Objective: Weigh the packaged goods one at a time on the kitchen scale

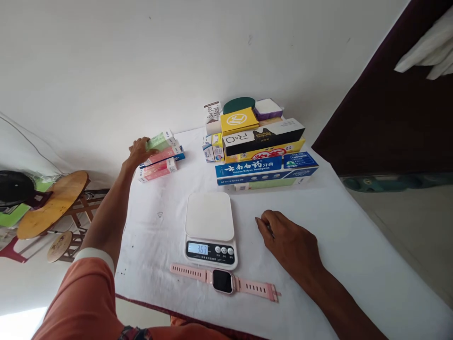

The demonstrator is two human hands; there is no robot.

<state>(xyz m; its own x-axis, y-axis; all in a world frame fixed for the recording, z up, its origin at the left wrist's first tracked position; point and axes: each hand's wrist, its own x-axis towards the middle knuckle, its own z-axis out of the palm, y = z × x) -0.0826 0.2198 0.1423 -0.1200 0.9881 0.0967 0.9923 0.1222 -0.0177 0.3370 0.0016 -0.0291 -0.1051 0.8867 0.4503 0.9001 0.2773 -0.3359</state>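
At the far left of the table, my left hand [140, 152] has its fingers and thumb around the near end of a light green carton [160, 140]. That carton lies on top of a pile with a pink carton [166, 155] and a blue one [180, 156]; a second pink carton [159, 170] is in front. My right hand [288, 238] rests on the white cloth, fingers curled in, with nothing visible in them. Between my hands stands a white digital scale [209, 217], its plate bare and its display reading 363. A pink-strapped smartwatch [222, 282] lies stretched out before it.
Behind the scale is a stack of boxes, with a blue toothpaste box [265, 169], a black-and-white box [264, 137], a yellow box [239, 121] and a round green lid [239, 105]. A wall rises behind the table [155, 245]. Stools [60, 245] and a fan [16, 189] stand left.
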